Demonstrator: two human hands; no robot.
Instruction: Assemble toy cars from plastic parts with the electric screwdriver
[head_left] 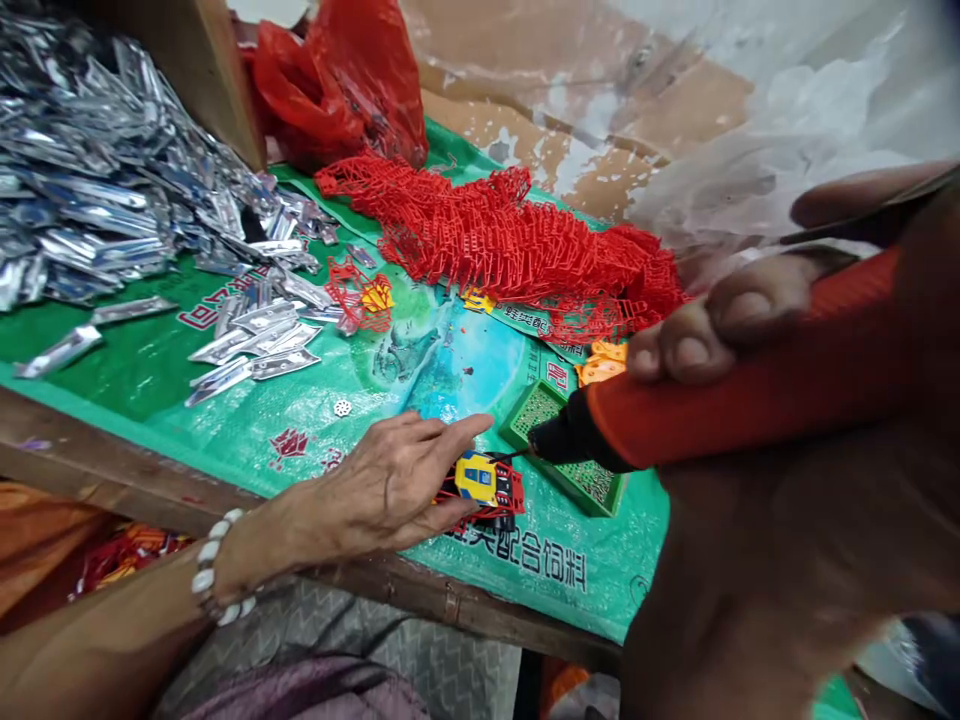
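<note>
Currently, the left hand (405,475) grips the toy vehicle (501,490) between thumb and fingers, near the front edge of the green sheet (150,380) and beside the green tray (606,503). The right hand (754,305) is wrapped around the red screwdriver (720,390), its bit (514,456) at the yellow panel (472,478) (contact cannot be confirmed). Progress: panel seated; fastening judged under way. Outstanding: piled red frames (517,240) and silver parts (97,170), apparently unassembled.
</note>
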